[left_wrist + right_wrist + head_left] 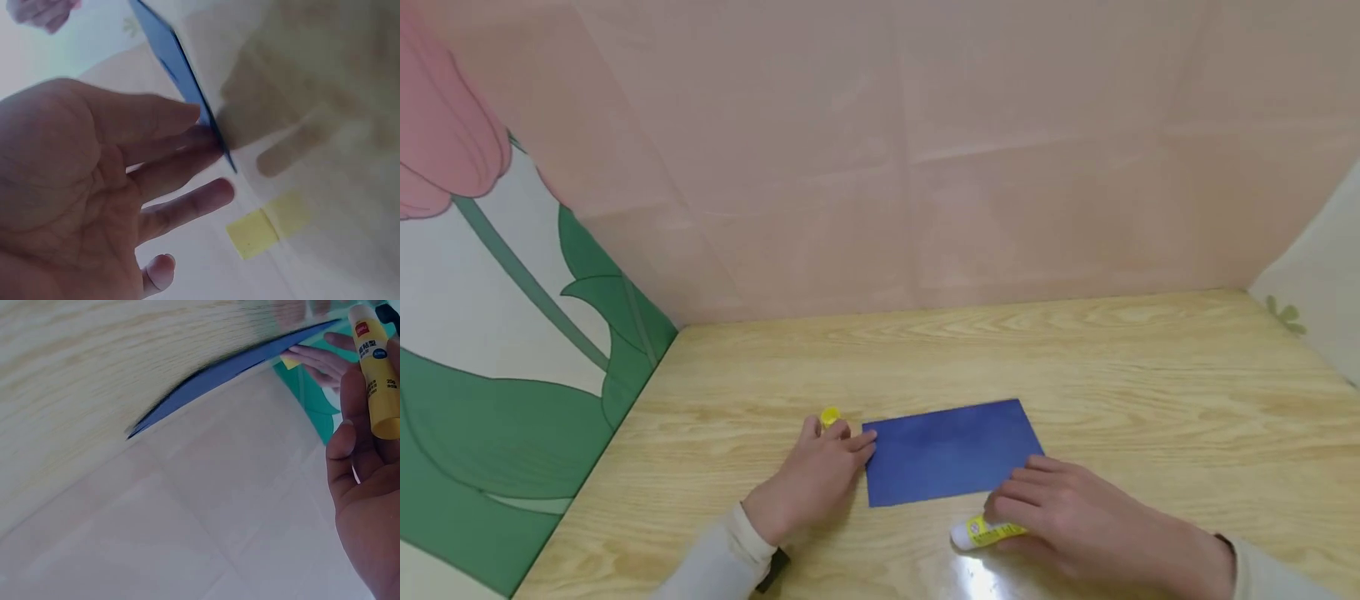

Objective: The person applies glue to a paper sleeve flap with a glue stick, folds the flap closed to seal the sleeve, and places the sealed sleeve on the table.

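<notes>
A dark blue rectangle of paper (951,454) lies flat on the wooden table. My left hand (816,479) rests at its left edge, fingertips touching the upper left corner. In the left wrist view the fingers (178,172) look mostly straight, with the paper (172,56) seen almost edge-on. Just beyond that hand stands a small yellow cap (830,416). My right hand (1067,512) grips a yellow and white glue stick (988,531) near the paper's lower right corner, the white end pointing left. Printed lettering shows on the glue stick (374,369) in the right wrist view.
The light wood table (760,367) runs back to a pinkish sheet (910,167). On the left rises a panel with a green leaf and pink flower print (497,433). A pale panel (1318,283) borders the right side.
</notes>
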Demonstrator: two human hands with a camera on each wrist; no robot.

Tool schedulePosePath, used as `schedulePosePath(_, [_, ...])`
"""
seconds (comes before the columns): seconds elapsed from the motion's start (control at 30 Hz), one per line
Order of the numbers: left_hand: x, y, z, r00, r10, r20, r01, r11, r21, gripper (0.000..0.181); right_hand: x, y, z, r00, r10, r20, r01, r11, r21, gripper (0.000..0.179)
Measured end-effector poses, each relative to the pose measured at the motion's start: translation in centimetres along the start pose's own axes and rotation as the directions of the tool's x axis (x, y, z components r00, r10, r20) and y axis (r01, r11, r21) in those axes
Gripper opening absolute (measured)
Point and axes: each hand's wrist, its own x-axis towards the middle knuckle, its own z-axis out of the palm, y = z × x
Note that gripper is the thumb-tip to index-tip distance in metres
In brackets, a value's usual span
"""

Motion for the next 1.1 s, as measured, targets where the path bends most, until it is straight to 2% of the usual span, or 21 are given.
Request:
schedulePosePath(0.17, [-0.3, -0.4, -0.4, 0.998, 0.035, 0.06, -0.034, 0.999, -0.015, 0.053, -0.1, -0.1, 0.1, 1.0, 0.002, 0.003, -0.002, 1.0, -0.011, 0.024])
schedulePosePath(0.33, [-0.3, -0.8, -0.7, 0.991, 0.068, 0.115, -0.065, 0.997, -0.03, 0.063, -0.2, 0.0, 0.1, 1.0, -0.001, 0.004, 0.001, 1.0, -0.015, 0.025])
schedulePosePath(0.57, [-0.4, -1.1, -0.8, 0.981, 0.074, 0.177, -0.057, 0.994, -0.096, 0.076, -0.2, 0.0, 0.1, 1.0, -0.001, 0.006, 0.001, 1.0, -0.005, 0.024])
schedulePosePath(0.83, [-0.8, -1.2, -1.3, 0.977, 0.107, 0.183, -0.079, 0.985, -0.155, 0.081, 0.0, 0.0, 0.1, 1.0, -0.005, 0.007, 0.004, 1.0, 0.001, 0.023])
schedulePosePath(0.97, [-0.9, -0.9, -1.4, 0.974, 0.117, 0.196, -0.09, 0.985, -0.145, 0.084, 0.0, 0.1, 0.0, 1.0, 0.005, 0.027, -0.005, 1.0, -0.004, 0.022])
schedulePosePath(1.1, [-0.8, -0.2, -1.5, 0.96, 0.092, 0.263, -0.056, 0.988, -0.142, 0.084, 0.1, 0.1, 0.0, 1.0, 0.0, 0.022, 0.0, 1.0, -0.005, 0.022])
